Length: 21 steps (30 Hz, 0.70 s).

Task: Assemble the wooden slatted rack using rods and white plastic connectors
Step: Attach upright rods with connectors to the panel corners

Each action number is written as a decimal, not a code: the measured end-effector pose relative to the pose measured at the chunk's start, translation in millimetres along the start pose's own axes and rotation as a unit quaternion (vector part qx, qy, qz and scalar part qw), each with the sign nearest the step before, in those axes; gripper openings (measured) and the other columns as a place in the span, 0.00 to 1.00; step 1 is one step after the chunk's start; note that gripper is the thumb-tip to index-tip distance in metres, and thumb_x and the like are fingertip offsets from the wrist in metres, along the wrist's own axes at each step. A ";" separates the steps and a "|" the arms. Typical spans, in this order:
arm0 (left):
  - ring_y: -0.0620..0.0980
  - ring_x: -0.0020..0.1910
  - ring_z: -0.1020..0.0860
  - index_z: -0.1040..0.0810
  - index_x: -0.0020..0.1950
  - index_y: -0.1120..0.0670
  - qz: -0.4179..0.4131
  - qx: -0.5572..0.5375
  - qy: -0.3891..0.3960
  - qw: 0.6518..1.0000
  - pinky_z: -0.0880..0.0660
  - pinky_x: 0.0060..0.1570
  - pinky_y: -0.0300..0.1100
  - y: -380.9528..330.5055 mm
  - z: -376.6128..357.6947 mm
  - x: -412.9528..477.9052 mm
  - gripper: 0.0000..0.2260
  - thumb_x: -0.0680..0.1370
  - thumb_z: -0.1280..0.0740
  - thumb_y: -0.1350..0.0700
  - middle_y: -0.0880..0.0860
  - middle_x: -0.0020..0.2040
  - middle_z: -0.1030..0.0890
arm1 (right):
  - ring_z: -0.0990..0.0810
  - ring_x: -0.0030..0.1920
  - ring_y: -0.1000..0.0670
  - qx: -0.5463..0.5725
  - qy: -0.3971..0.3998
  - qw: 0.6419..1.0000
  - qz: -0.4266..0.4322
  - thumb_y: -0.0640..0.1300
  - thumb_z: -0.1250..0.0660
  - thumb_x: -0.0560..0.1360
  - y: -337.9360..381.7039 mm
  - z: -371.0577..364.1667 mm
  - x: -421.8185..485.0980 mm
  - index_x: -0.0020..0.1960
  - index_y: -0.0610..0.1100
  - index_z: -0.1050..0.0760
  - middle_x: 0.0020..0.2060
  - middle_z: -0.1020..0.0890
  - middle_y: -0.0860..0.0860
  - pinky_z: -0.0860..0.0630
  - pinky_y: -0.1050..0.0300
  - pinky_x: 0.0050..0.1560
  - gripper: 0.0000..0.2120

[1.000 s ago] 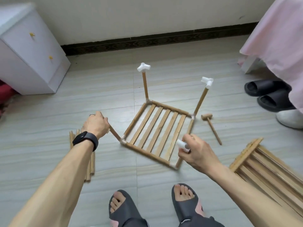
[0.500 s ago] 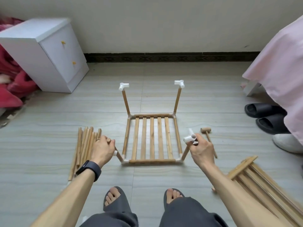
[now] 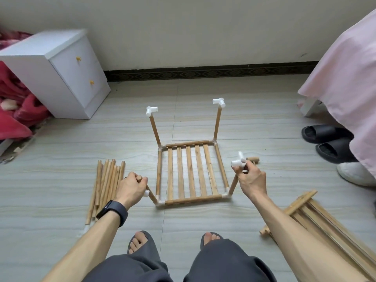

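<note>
Slatted rack (image 3: 190, 171) lies on the floor (image 3: 264, 123). At its 8 o'clock the left hand (image 3: 132, 188) grips a leaning rod (image 3: 151, 194). At 4 o'clock the right hand (image 3: 251, 180) pinches a white connector (image 3: 239, 162), which may jam if pushed askew.

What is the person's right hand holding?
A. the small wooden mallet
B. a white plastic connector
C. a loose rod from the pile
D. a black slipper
B: the right hand pinches a white connector just above the near right rod, while the mallet lies untouched beyond it.
</note>
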<state>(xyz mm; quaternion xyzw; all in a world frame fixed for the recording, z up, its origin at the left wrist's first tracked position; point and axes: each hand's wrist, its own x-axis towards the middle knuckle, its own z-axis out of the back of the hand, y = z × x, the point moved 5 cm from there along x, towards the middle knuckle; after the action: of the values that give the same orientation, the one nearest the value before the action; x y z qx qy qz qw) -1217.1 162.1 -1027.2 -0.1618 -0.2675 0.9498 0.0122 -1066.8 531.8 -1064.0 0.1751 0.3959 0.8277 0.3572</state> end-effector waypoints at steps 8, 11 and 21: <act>0.51 0.40 0.24 0.19 0.51 0.56 0.068 -0.318 0.008 0.946 0.27 0.38 0.43 -13.8 31.4 -5.7 0.09 0.83 0.39 0.55 0.55 0.52 0.22 | 0.20 0.53 0.46 0.032 0.037 0.993 -0.107 0.63 0.27 0.72 -11.4 -7.8 -57.1 0.58 0.47 0.29 0.48 0.21 0.53 0.30 0.53 0.45 0.26; 0.50 0.35 0.25 0.17 0.49 0.56 0.068 -0.453 0.042 0.888 0.27 0.32 0.42 -35.4 45.5 -13.6 0.10 0.82 0.38 0.58 0.56 0.47 0.22 | 0.17 0.47 0.53 0.124 0.160 0.975 -0.093 0.64 0.28 0.73 26.8 -36.4 -83.9 0.52 0.52 0.23 0.43 0.16 0.55 0.26 0.61 0.41 0.18; 0.49 0.35 0.19 0.17 0.53 0.58 -0.007 -0.505 0.124 0.854 0.22 0.36 0.39 -83.5 41.7 -28.9 0.11 0.81 0.32 0.50 0.54 0.44 0.17 | 0.14 0.42 0.49 0.336 0.369 0.867 0.015 0.50 0.33 0.82 187.6 -75.3 -99.1 0.58 0.47 0.20 0.46 0.13 0.47 0.18 0.58 0.44 0.09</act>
<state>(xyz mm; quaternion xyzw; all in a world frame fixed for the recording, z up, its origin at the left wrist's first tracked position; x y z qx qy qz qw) -1208.1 209.4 -942.1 -0.2607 -0.7074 0.6562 -0.0317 -1127.1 338.6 -965.4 -0.0276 0.7500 0.6544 0.0924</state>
